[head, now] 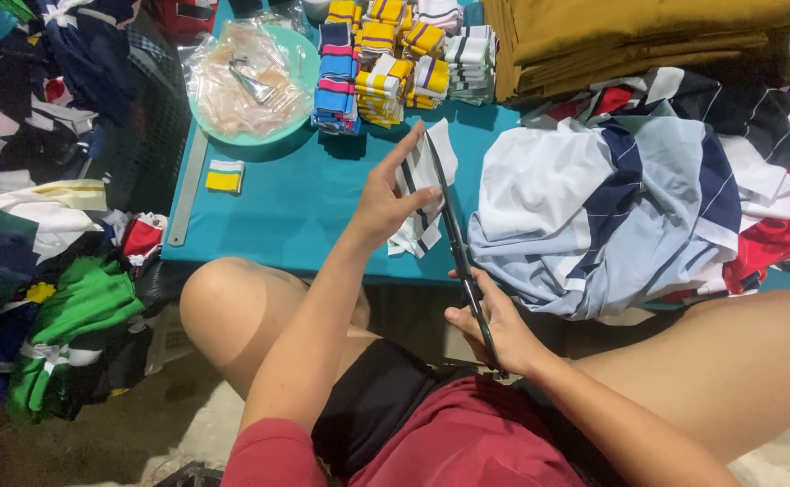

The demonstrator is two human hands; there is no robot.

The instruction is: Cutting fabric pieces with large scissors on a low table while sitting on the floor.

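Note:
My left hand (386, 200) holds up a small white fabric piece with dark stripes (427, 194) over the front edge of the teal table (305, 212). My right hand (494, 329) grips the handles of long dark scissors (456, 243). The blades point up and away, running along the right side of the fabric piece. My bare knees frame the lower view, and I wear red and black shorts.
A heap of white, navy and red striped cloth (629, 207) lies right of the scissors. Stacks of striped knit bands (386, 59), a green plate with a plastic bag (251, 86), a metal ruler (188, 185), folded mustard fabric (629, 36) and coloured garments (70, 316) surround the table.

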